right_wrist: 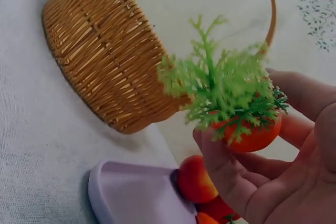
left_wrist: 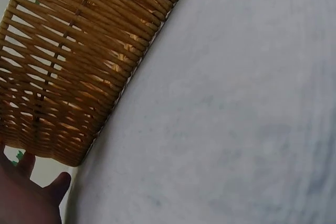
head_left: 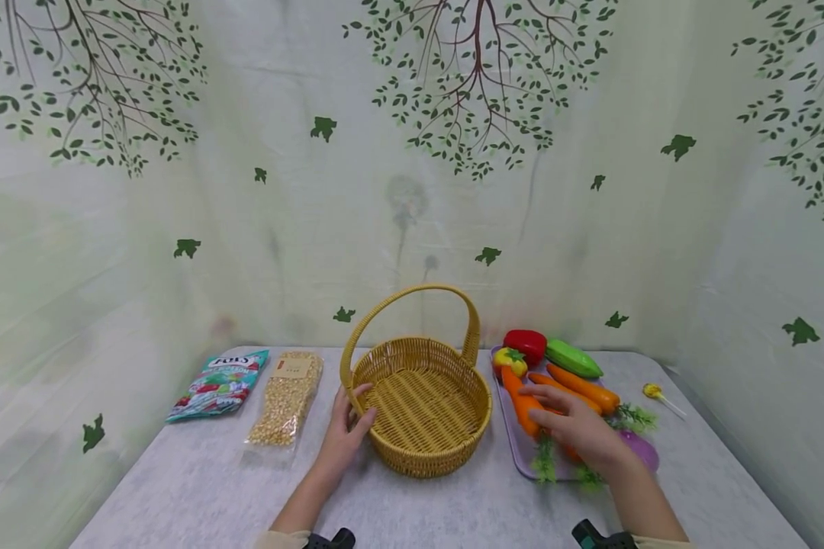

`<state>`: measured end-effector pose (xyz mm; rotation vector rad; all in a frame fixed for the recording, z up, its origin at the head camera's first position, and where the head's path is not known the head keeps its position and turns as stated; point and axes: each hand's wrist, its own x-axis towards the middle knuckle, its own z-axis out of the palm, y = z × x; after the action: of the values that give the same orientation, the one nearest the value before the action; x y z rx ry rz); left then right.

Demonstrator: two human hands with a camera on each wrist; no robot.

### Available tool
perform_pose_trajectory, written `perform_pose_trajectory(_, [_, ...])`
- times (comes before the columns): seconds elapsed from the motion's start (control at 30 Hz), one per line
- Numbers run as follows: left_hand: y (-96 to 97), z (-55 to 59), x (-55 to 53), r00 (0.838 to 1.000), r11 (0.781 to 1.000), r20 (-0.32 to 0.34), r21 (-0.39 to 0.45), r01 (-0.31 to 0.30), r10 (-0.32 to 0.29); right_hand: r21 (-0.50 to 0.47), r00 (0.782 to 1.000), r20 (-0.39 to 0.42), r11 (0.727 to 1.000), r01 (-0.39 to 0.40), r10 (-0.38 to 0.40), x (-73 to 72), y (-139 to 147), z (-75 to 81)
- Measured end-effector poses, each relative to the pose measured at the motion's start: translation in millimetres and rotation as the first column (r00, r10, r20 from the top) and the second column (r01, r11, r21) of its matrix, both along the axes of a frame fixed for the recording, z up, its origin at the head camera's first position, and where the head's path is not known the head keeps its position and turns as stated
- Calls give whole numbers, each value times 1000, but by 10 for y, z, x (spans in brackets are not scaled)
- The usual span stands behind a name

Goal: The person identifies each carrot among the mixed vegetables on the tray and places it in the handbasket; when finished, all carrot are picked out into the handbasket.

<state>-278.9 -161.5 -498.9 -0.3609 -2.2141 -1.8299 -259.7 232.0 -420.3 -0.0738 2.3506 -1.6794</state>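
My right hand (head_left: pixel 584 431) grips an orange carrot (head_left: pixel 522 402) with feathery green leaves over the left side of a lilac tray (head_left: pixel 511 438). In the right wrist view, thumb and fingers curl round the thick end of the carrot (right_wrist: pixel 254 139), just below its leaves (right_wrist: pixel 220 80). My left hand (head_left: pixel 346 427) touches the left side of a round wicker basket (head_left: pixel 422 461), near the foot of its tall handle (head_left: pixel 384 309). Nothing lies inside the basket. The left wrist view shows that hand's spread fingers (left_wrist: pixel 25 163) against the woven wall (left_wrist: pixel 79 72).
The tray also bears a red pepper (head_left: pixel 525 345), a yellow-and-red vegetable (head_left: pixel 513 360), a green cucumber (head_left: pixel 573 358), more carrots (head_left: pixel 584 387) and a purple eggplant (head_left: pixel 640 450). Right of it lies a lollipop (head_left: pixel 654 391). A candy bag (head_left: pixel 221 385) and a bag of corn kernels (head_left: pixel 288 400) lie left.
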Motion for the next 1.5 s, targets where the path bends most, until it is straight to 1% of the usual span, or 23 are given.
perform_pose_trajectory(0.07, [3,-20,-8,1000,1000,7,1,-13,13,-17,1000,-9,1000,-19,19,15,-5,38])
perform_pose_trajectory(0.17, [7,-44,-22,1000,1000,12,0,-22,22,-12,998,-30,998,-54,54,26,-23,93])
perform_pose_trajectory(0.27, [5,-49,-34,1000,1000,2,-6,-22,22,-9,990,-58,992,-127,126,17,-73,151])
perform_pose_trajectory(0.4, [-10,-54,-41,999,999,-4,-20,-33,33,-31,969,-77,971,-236,233,-13,-211,227])
perform_pose_trajectory(0.53, [-28,-72,-31,999,998,-3,-46,-44,44,-41,950,-91,952,-305,300,-64,-404,257])
perform_pose_trajectory(0.7, [-26,-69,-26,1000,999,-3,-46,-27,26,-47,923,-117,927,-373,366,-184,-675,232])
perform_pose_trajectory(0.87, [-22,-56,-32,1000,999,-18,-50,-12,12,-41,921,-117,924,-379,372,-299,-954,198])
perform_pose_trajectory(0.93, [-14,-50,-31,1000,999,-19,-49,-24,24,-29,920,-116,925,-379,374,-333,-1050,190])
perform_pose_trajectory(1.03, [20,-31,-35,999,997,-23,-59,-42,40,-7,927,-119,933,-360,357,-371,-1167,173])
perform_pose_trajectory(1.13, [53,-7,-23,998,995,-24,-75,-65,63,20,928,-126,936,-350,350,-397,-1268,137])
perform_pose_trajectory(1.2, [53,4,-7,997,992,-24,-94,-80,78,27,923,-138,933,-359,360,-416,-1333,104])
perform_pose_trajectory(1.33, [5,22,1,993,983,-28,-142,-115,112,81,901,-187,920,-383,392,-450,-1458,53])
perform_pose_trajectory(1.4, [-23,26,-16,994,980,-24,-162,-114,111,114,894,-205,917,-382,398,-471,-1506,27])
perform_pose_trajectory(1.5, [-56,23,-43,995,978,-22,-183,-100,97,155,891,-207,913,-378,404,-506,-1576,-18])
